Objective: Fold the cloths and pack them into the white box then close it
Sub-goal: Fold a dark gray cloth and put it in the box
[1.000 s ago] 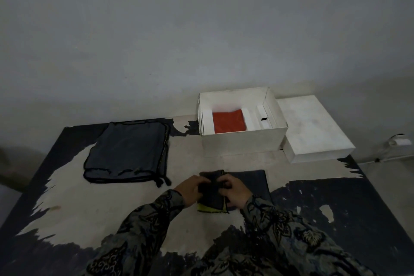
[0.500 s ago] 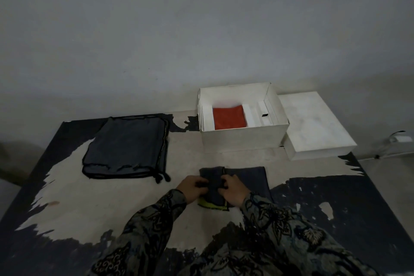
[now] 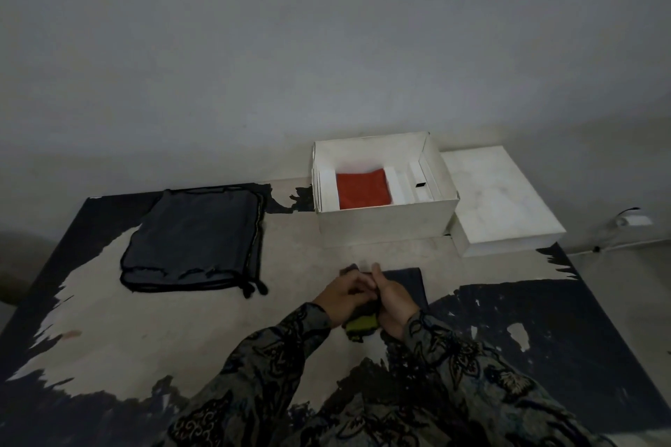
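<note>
While the left hand and right hand pinch it, the dark cloth – yellow-green underneath – lies half-folded.

Bare table (worn paint) between cloth stack and white box.

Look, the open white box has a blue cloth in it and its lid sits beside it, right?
Not quite. The cloth inside the white box is red, not blue, as the head view shows. The rest holds: the box is open and its lid sits beside it.
</note>
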